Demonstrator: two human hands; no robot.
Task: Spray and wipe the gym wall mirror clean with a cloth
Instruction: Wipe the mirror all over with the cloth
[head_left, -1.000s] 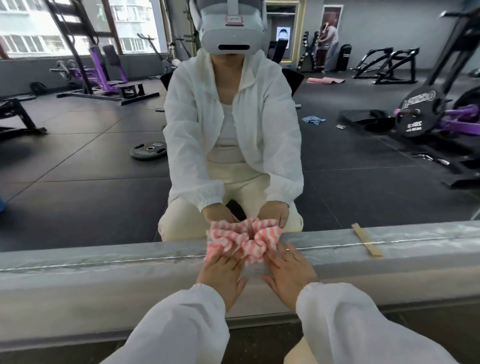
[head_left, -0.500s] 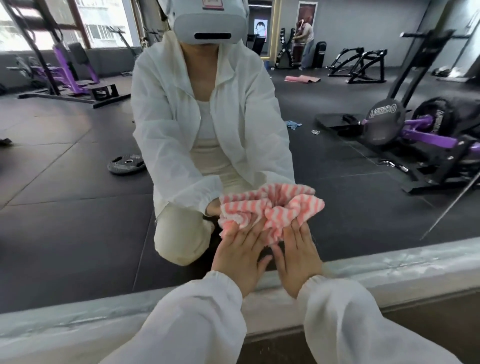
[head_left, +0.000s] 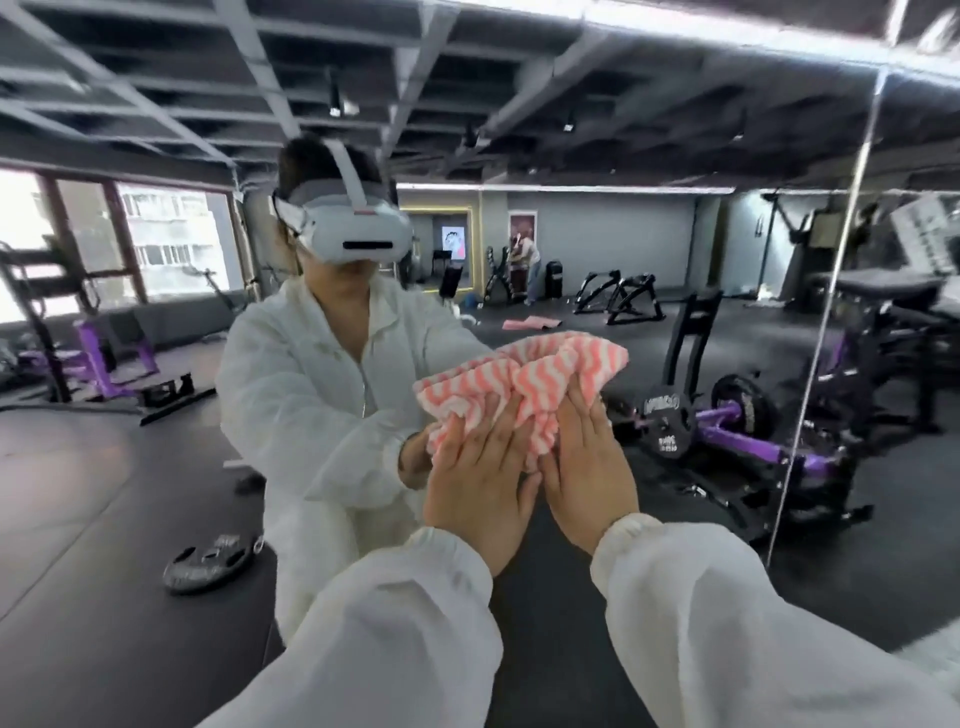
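Observation:
The wall mirror fills the head view and reflects me in a white jacket and headset. A bunched pink-and-white striped cloth lies flat against the glass at chest height. My left hand presses the cloth's lower left part with straight fingers. Beside it, my right hand presses the lower right part the same way. Both palms face the glass, side by side and almost touching. No spray bottle is in view.
A vertical seam between mirror panels runs down the right side. The reflection shows a weight plate on the dark floor, purple gym machines and windows at the left. The mirror's bottom ledge shows at the lower right corner.
Both hands have slid the cloth up the mirror from the bottom ledge to chest height. My view has tilted upward, so the ceiling's reflection shows and the ledge has dropped out of sight.

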